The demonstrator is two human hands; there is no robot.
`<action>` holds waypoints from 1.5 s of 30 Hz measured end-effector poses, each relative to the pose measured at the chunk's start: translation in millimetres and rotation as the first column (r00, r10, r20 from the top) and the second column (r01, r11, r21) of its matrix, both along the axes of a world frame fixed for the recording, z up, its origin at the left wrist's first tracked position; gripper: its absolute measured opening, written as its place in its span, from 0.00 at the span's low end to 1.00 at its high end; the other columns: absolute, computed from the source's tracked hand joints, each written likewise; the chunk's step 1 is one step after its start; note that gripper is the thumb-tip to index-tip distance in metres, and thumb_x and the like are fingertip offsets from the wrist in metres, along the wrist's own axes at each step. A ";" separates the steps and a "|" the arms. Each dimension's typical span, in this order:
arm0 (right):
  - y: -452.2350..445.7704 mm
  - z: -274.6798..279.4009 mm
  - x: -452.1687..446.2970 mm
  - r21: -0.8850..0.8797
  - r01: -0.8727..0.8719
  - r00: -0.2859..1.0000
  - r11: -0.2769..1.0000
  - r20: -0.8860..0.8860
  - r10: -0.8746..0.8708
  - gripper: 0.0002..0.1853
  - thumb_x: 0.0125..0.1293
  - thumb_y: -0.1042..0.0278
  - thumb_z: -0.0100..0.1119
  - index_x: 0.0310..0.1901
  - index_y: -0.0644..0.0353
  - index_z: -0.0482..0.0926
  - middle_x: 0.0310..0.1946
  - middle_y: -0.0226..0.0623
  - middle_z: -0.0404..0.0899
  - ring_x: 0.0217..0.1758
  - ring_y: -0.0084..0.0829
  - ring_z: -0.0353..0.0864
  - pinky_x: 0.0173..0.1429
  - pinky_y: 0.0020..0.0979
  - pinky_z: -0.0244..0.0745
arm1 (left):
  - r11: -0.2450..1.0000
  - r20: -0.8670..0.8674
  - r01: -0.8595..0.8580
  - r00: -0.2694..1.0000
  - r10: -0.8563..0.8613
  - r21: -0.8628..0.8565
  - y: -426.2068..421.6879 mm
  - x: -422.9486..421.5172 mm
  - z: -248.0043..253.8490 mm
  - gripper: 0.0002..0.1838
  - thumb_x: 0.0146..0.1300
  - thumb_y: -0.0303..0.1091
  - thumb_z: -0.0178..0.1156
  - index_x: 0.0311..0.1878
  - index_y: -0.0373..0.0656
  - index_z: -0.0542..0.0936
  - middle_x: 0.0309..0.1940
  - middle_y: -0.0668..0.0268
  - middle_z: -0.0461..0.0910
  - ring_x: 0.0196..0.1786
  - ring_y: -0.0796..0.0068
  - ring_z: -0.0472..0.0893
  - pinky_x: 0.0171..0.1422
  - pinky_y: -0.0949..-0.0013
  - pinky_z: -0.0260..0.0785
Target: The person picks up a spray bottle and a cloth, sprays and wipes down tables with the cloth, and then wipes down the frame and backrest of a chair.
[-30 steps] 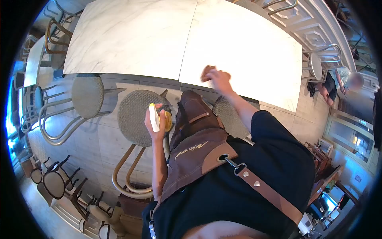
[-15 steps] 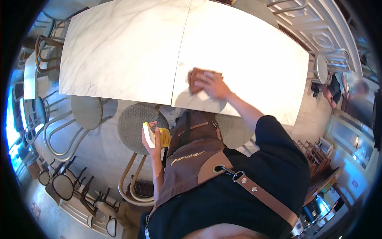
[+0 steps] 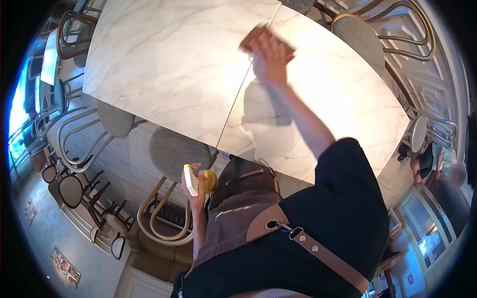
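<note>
Head view. The right hand (image 3: pixel 271 57), blurred by motion, holds a brown cloth (image 3: pixel 255 37) beneath its fingers, at 1 o'clock from the left hand (image 3: pixel 196 187). Compared with half a second earlier, the cloth lies farther across the table (image 3: pixel 164 59), over the seam (image 3: pixel 234 107); the work thus spans both tabletops. The left hand grips a spray bottle (image 3: pixel 209 182), 7 o'clock from the right.

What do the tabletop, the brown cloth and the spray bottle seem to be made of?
The tabletop looks like polished marble or an imitation, given its fine veins and bright glare. The brown cloth seems to be matte fabric, apparently folded; blur hides its weave. The spray bottle is probably smooth plastic, judging by its evenly white trigger head and yellow-looking body.
</note>
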State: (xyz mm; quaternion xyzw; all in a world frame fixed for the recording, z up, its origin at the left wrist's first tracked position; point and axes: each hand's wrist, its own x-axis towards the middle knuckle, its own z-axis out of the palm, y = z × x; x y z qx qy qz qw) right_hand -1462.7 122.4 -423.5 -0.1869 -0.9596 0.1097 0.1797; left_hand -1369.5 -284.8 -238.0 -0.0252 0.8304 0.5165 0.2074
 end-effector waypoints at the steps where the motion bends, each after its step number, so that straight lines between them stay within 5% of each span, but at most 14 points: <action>1: -36.7 14.0 23.8 -0.067 -0.102 0.983 0.993 0.149 0.111 0.27 0.75 0.66 0.50 0.74 0.47 0.68 0.80 0.42 0.57 0.83 0.51 0.52 0.83 0.59 0.46 | 1.000 0.009 0.017 1.000 -0.017 0.004 3.4 -1.3 -0.7 0.12 0.70 0.22 0.61 0.54 0.35 0.74 0.54 0.55 0.80 0.43 0.75 0.82 0.43 0.72 0.79; 8: -152.6 25.1 188.7 -0.532 -0.607 0.620 0.591 0.149 0.771 0.28 0.73 0.63 0.50 0.75 0.39 0.66 0.81 0.36 0.55 0.81 0.45 0.57 0.80 0.55 0.53 | 0.990 0.040 0.135 0.990 -0.137 0.029 11.8 -10.3 0.5 0.12 0.70 0.23 0.61 0.54 0.36 0.74 0.54 0.55 0.80 0.42 0.75 0.81 0.43 0.73 0.78; 11: -90.8 21.7 140.0 -0.281 -0.323 0.895 0.904 0.219 0.388 0.32 0.64 0.60 0.60 0.72 0.40 0.70 0.78 0.35 0.59 0.72 0.46 0.66 0.71 0.58 0.61 | 0.990 -0.009 0.139 0.990 -0.139 0.015 12.6 -10.7 1.0 0.12 0.70 0.23 0.61 0.55 0.35 0.74 0.54 0.54 0.80 0.39 0.76 0.81 0.43 0.73 0.77; 15: 35.4 19.7 23.3 -0.081 0.053 0.998 0.995 0.020 -0.052 0.32 0.62 0.57 0.60 0.71 0.39 0.72 0.76 0.36 0.61 0.75 0.47 0.61 0.74 0.59 0.56 | 0.987 -0.017 0.158 0.987 -0.159 -0.041 6.5 -11.1 -2.8 0.13 0.69 0.22 0.60 0.55 0.35 0.73 0.54 0.52 0.79 0.38 0.76 0.81 0.41 0.73 0.77; 18: 104.1 12.4 -8.9 0.139 0.113 0.993 0.984 -0.059 -0.106 0.32 0.69 0.46 0.54 0.74 0.40 0.68 0.77 0.37 0.63 0.79 0.47 0.58 0.79 0.56 0.49 | 0.991 0.035 0.126 0.992 -0.125 -0.051 14.9 -10.8 5.8 0.13 0.68 0.21 0.61 0.54 0.36 0.73 0.54 0.53 0.79 0.37 0.77 0.81 0.40 0.74 0.78; 21: 160.2 22.2 18.5 -0.058 0.224 0.963 0.973 0.168 -0.212 0.36 0.74 0.44 0.49 0.78 0.52 0.59 0.82 0.42 0.51 0.85 0.49 0.42 0.84 0.56 0.33 | 0.991 -0.013 0.127 0.992 -0.128 -0.034 21.1 -11.4 5.0 0.13 0.69 0.22 0.61 0.54 0.36 0.73 0.54 0.52 0.79 0.37 0.77 0.81 0.40 0.74 0.78; 23: 209.7 -18.9 75.2 0.164 0.333 0.933 0.928 0.083 -0.350 0.31 0.72 0.48 0.51 0.74 0.47 0.68 0.75 0.41 0.66 0.78 0.48 0.60 0.80 0.54 0.47 | 0.992 0.002 0.125 0.992 -0.125 -0.029 24.5 -13.0 7.7 0.13 0.69 0.22 0.61 0.54 0.36 0.73 0.54 0.52 0.79 0.37 0.77 0.81 0.40 0.74 0.78; 29: 295.9 -45.7 256.8 0.159 0.682 0.706 0.714 0.111 -0.699 0.35 0.79 0.38 0.33 0.79 0.49 0.59 0.82 0.41 0.53 0.83 0.53 0.49 0.83 0.59 0.39 | 0.994 0.041 0.106 0.994 -0.106 -0.003 27.1 -11.9 -0.3 0.13 0.68 0.22 0.62 0.53 0.36 0.73 0.54 0.52 0.79 0.37 0.78 0.81 0.41 0.75 0.76; 32: 253.2 -35.5 234.2 0.407 0.520 0.787 0.751 0.114 -0.607 0.33 0.79 0.44 0.40 0.75 0.59 0.65 0.79 0.48 0.57 0.80 0.55 0.58 0.80 0.56 0.50 | 0.984 0.053 0.176 0.983 -0.175 -0.023 29.0 -12.3 -4.9 0.13 0.68 0.22 0.62 0.53 0.36 0.74 0.54 0.53 0.79 0.38 0.78 0.81 0.43 0.75 0.75; 34: 163.6 -12.7 191.3 0.111 0.455 0.852 0.884 0.234 -0.468 0.29 0.76 0.53 0.47 0.73 0.60 0.68 0.76 0.49 0.63 0.78 0.50 0.60 0.81 0.53 0.50 | 0.975 0.050 0.218 0.975 -0.216 -0.033 35.8 -12.2 -5.3 0.13 0.68 0.21 0.62 0.53 0.36 0.74 0.54 0.53 0.79 0.38 0.78 0.81 0.43 0.75 0.75; 36: 49.5 3.8 188.9 -0.005 0.049 0.967 0.999 0.249 -0.046 0.28 0.74 0.54 0.50 0.73 0.50 0.69 0.77 0.38 0.64 0.80 0.45 0.58 0.82 0.52 0.48 | 0.977 0.061 0.214 0.975 -0.215 0.020 43.9 -12.8 -1.3 0.13 0.68 0.21 0.63 0.53 0.36 0.74 0.54 0.53 0.80 0.37 0.79 0.80 0.44 0.74 0.75; 39: -96.6 16.4 251.8 -0.304 -0.492 0.809 0.816 0.188 0.558 0.27 0.74 0.55 0.52 0.74 0.39 0.69 0.79 0.27 0.61 0.82 0.38 0.56 0.86 0.51 0.44 | 0.962 -0.014 0.273 0.962 -0.273 -0.010 40.8 -15.4 -2.9 0.13 0.68 0.22 0.62 0.53 0.36 0.74 0.54 0.54 0.80 0.36 0.79 0.80 0.44 0.74 0.74; 41: -116.6 46.6 315.2 -0.598 -0.457 0.781 0.659 0.085 0.619 0.25 0.77 0.58 0.46 0.73 0.33 0.69 0.77 0.30 0.64 0.82 0.38 0.56 0.85 0.54 0.45 | 0.963 -0.028 0.268 0.963 -0.269 -0.028 44.9 -14.1 3.0 0.13 0.69 0.22 0.62 0.53 0.36 0.74 0.53 0.54 0.80 0.35 0.79 0.80 0.44 0.74 0.74; 45: -6.5 9.3 375.1 -0.231 -0.224 0.925 0.947 0.254 0.281 0.30 0.70 0.51 0.58 0.74 0.34 0.70 0.79 0.35 0.59 0.83 0.42 0.53 0.83 0.62 0.40 | 0.969 0.012 0.243 0.970 -0.243 -0.032 41.8 -10.5 4.3 0.12 0.69 0.23 0.62 0.53 0.36 0.74 0.53 0.54 0.80 0.35 0.80 0.80 0.45 0.74 0.74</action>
